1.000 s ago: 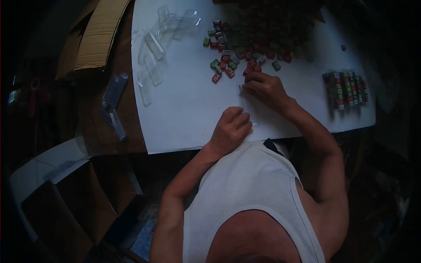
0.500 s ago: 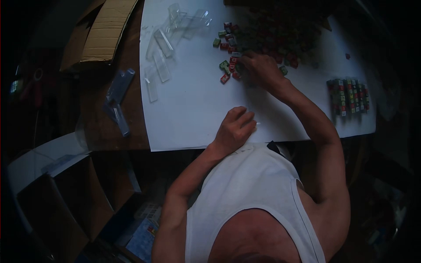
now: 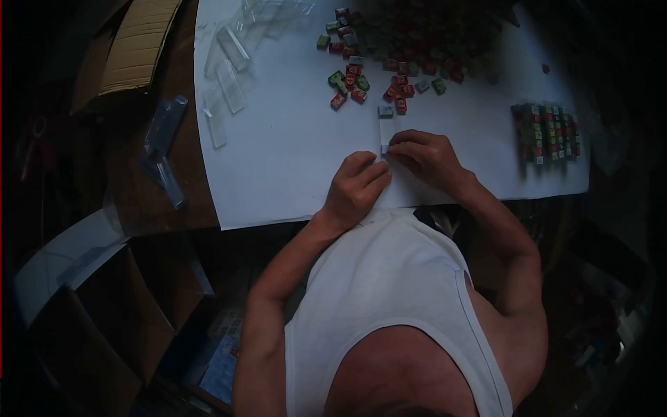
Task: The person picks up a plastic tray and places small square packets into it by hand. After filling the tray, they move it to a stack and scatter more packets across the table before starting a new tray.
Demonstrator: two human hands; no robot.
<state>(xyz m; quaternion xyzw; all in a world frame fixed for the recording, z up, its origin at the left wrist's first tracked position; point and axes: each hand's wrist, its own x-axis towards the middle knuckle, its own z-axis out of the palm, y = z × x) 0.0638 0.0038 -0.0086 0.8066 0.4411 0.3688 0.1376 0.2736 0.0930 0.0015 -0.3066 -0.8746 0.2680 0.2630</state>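
Observation:
A narrow clear plastic sleeve (image 3: pixel 384 133) lies on the white sheet (image 3: pixel 278 160), with a pale small block (image 3: pixel 385 111) at its far end. My left hand (image 3: pixel 358 186) is curled at the sleeve's near end. My right hand (image 3: pixel 425 154) pinches the same end from the right, fingertips touching the left hand's. Whether a block sits between those fingers is too small to tell. Beyond the hands lie loose red and green blocks (image 3: pixel 349 85) and a big dark pile of them (image 3: pixel 417 35).
Filled rows of blocks (image 3: pixel 549 133) lie side by side at the sheet's right. Empty clear sleeves (image 3: pixel 229 69) are scattered at the far left. Cardboard (image 3: pixel 132 48) and plastic pieces (image 3: pixel 163 139) rest on the brown table. An open box (image 3: pixel 76 278) stands lower left.
My right hand reached out to the loose blocks near the pile, then came back to the sleeve beside my left hand. The left hand stayed at the sleeve.

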